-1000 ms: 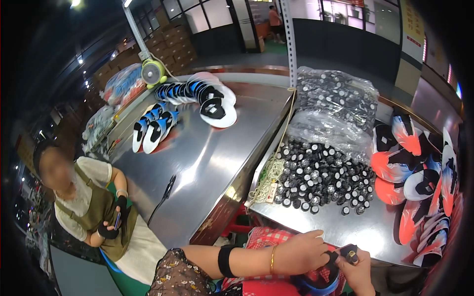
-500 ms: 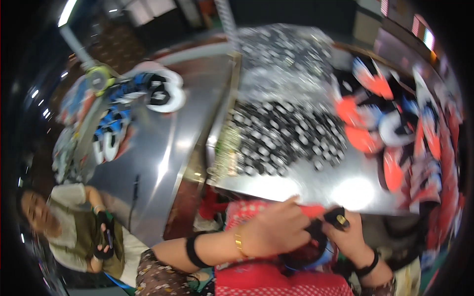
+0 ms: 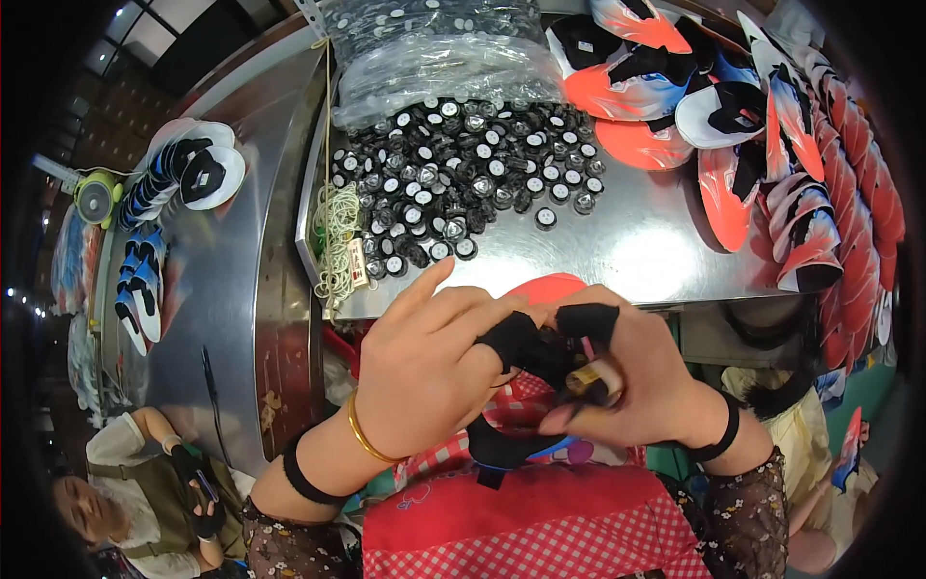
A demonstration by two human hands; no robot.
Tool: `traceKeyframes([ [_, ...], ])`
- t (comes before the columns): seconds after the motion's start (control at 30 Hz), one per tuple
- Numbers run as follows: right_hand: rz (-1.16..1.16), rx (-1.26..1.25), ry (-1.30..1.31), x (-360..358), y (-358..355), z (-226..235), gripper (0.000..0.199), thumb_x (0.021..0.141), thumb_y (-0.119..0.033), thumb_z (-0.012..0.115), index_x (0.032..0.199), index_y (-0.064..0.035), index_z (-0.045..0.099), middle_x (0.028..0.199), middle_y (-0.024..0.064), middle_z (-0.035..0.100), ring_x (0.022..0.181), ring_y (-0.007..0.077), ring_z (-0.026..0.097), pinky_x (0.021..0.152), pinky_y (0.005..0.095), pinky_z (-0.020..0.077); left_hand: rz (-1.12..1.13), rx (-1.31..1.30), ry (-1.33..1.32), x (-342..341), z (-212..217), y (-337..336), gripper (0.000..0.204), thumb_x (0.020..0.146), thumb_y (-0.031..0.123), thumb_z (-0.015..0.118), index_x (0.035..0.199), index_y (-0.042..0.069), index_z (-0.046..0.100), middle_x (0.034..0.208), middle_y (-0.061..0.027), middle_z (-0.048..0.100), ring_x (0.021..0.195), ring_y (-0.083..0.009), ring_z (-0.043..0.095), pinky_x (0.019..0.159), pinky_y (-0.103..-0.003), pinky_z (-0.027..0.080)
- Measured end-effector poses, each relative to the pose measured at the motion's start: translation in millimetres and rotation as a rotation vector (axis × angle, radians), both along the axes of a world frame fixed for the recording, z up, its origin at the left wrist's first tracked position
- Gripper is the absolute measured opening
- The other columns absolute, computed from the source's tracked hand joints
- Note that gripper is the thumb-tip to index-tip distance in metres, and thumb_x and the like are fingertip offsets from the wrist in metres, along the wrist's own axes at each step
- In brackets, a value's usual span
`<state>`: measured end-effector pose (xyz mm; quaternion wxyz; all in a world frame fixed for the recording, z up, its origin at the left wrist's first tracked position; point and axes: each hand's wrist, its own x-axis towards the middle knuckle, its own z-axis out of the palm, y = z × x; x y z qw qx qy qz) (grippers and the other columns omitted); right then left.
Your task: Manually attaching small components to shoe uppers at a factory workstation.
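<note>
Over my lap, just in front of the table edge, both hands work on a shoe upper [image 3: 548,287] with an orange-red tip and black and blue parts. My left hand [image 3: 424,343] grips its left side, index finger stretched out, black cover on another finger. My right hand [image 3: 646,372] closes on its right side, black cover on a finger. A small black and yellowish object [image 3: 590,378], blurred and partly hidden, sits in the right fingers; I cannot tell its kind. Where both hands meet, the fingers hide most of the upper.
Ahead lies a pile of small black round dials [image 3: 482,164] with white tops, beside clear plastic bags [image 3: 444,72]. Orange, blue and white shoe uppers [image 3: 646,92] are heaped right. Pale cord [image 3: 338,241] hangs left. Across the left metal table [image 3: 217,289] sits a co-worker [image 3: 135,497].
The head view has shifted, so the table and pile now appear farther left and higher. Both hands stay at the shoe upper, and the right fingers have turned with the small object.
</note>
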<state>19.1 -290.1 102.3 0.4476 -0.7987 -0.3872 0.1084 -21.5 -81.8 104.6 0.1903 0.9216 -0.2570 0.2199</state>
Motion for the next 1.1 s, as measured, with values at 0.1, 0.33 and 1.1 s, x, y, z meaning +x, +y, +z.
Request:
traceKeyframes([
  [0.1, -0.104, -0.019, -0.185, -7.9, 1.1, -13.8, 0.046, 0.057, -0.005, 0.07, 0.101, -0.0044, 0.055, 0.096, 0.0124, 0.06, 0.071, 0.0251, 0.062, 0.061, 0.0303, 0.0499, -0.052, 0.055, -0.027, -0.6, -3.5, -2.1, 0.028, 0.059, 0.013, 0.07, 0.087, 0.012, 0.07, 0.087, -0.0002, 0.066, 0.076, -0.0168, 0.062, 0.093, -0.043, 0.044],
  [0.33, -0.013, 0.075, -0.167, -0.6, 20.3, -19.0, 0.046, 0.059, -0.012, 0.073, 0.103, -0.0052, 0.059, 0.1, 0.0106, 0.062, 0.081, 0.0283, 0.064, 0.068, 0.0331, 0.0529, 0.036, 0.011, 0.018, -22.5, 13.7, 19.7, 0.025, 0.063, 0.01, 0.071, 0.088, 0.01, 0.069, 0.084, -0.0069, 0.065, 0.077, -0.0183, 0.063, 0.089, -0.04, 0.047],
  [1.1, -1.46, -0.608, -0.109, 151.7, -181.6, -93.5, 0.048, 0.073, -0.04, 0.068, 0.096, -0.0001, 0.058, 0.085, 0.0197, 0.064, 0.083, 0.039, 0.061, 0.073, 0.0452, 0.0473, 0.047, 0.069, 0.359, 72.3, 75.5, 44.9, 0.034, 0.073, -0.005, 0.06, 0.106, 0.002, 0.063, 0.092, -0.0122, 0.067, 0.081, -0.0221, 0.065, 0.072, -0.028, 0.05],
])
